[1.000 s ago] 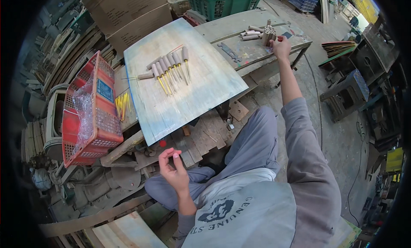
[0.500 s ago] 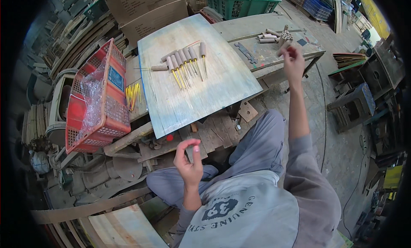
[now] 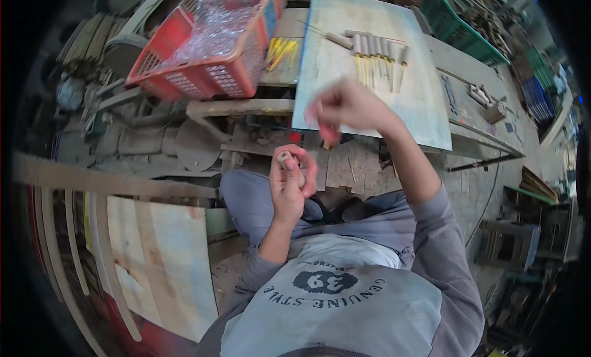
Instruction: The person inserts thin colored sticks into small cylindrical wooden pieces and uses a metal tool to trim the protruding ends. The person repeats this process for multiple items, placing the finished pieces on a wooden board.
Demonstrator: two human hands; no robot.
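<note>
In front of my body, my left hand [image 3: 292, 187] is closed around a short wooden handle [image 3: 284, 157], whose end with a small hole points up. My right hand [image 3: 348, 107] is above the near edge of a pale blue-washed board [image 3: 425, 101], smeared by motion; whether its bent fingers hold anything is unclear. On the board lies a row of slim tools [image 3: 375, 48] with wooden handles and thin yellow-and-metal shafts. Left of the board is a bunch of yellow-ended thin rods [image 3: 282, 52]. More loose wooden handles [image 3: 480, 97] lie on the table to the right.
A red plastic crate [image 3: 225, 77] with bubble wrap stands left of the board. Beside the loose handles is a flat wrench [image 3: 448, 91]. A green crate [image 3: 458, 24] stands at the back right. Slatted wood and another board [image 3: 166, 258] are at my lower left.
The view has turned left. My right hand has come back from the loose handles toward my left hand. My left hand, earlier curled with nothing visible in it, now grips a wooden handle.
</note>
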